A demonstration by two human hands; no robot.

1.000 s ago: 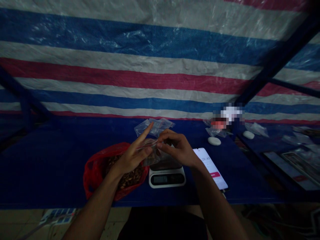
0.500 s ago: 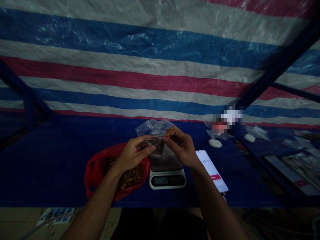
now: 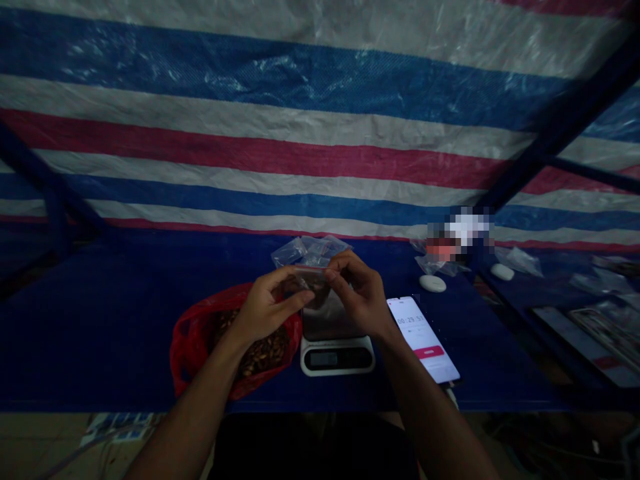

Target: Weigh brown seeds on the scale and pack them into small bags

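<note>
Between my two hands is a small clear zip bag [image 3: 316, 288] with a reddish strip along its top edge. My left hand [image 3: 270, 303] is closed on the bag's left side, thumb across its front. My right hand [image 3: 359, 290] pinches the top right corner. Something dark shows through the bag, but I cannot make it out. Below it sits a digital scale [image 3: 337, 357] with a metal plate, partly hidden by the bag and hands. Left of the scale, partly behind my left forearm, an open red plastic bag [image 3: 187, 347] holds many small brown pieces [image 3: 265, 353].
Several clear bags [image 3: 305, 250] lie behind my hands on the blue table [image 3: 100, 320]. A lit phone [image 3: 423, 340] showing a timer lies to the right, with a white oval case [image 3: 433, 284] behind it. A striped tarp [image 3: 300, 167] hangs at the back.
Both hands keep their hold on the zip bag, with only slight finger movement along its top. The view has shifted a little. The phone's timer has advanced.
</note>
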